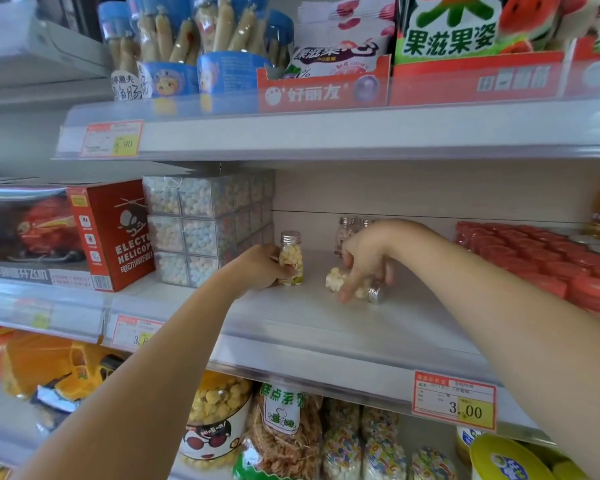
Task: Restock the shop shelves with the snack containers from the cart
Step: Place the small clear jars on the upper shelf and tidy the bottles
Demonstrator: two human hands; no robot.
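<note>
On the middle shelf, my left hand grips a small clear bottle of yellow-white sweets with a silver cap, standing upright. My right hand reaches over a second such bottle that lies on its side, silver cap pointing right; my fingers curl down around it. At the shelf's back, two more silver-capped bottles stand upright, partly hidden by my right hand.
Stacked clear boxes of pastel sweets stand left of the bottles, beside a red helicopter box. Red-lidded containers fill the shelf's right. The upper shelf holds sausage jars and snack boxes; the lower one holds snack jars and bags.
</note>
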